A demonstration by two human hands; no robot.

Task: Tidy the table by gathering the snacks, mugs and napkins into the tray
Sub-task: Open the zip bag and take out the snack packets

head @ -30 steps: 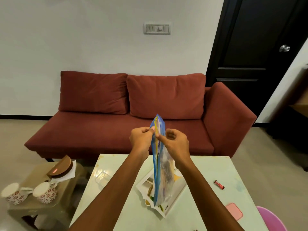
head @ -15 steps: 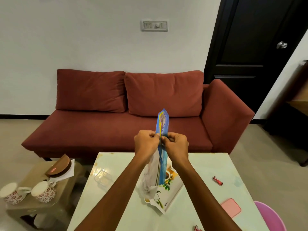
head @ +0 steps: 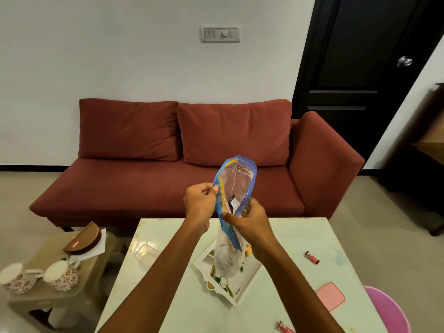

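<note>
Left hand (head: pixel 200 200) pinches one lip of the zip bag (head: pixel 234 188); right hand (head: pixel 249 221) grips the opposite lip, mouth spread apart. Bag hangs upright over the tray (head: pixel 249 276) on the table (head: pixel 288 236), snack wrappers visible inside.

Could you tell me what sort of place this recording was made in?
Most likely a home living room: a red sofa against the wall, a low table in front of it, and patterned mugs on a side stool.

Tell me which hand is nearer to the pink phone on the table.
Right. The right hand holds the zip bag above the tray, on the pink phone side; the left hand is farther left.
</note>
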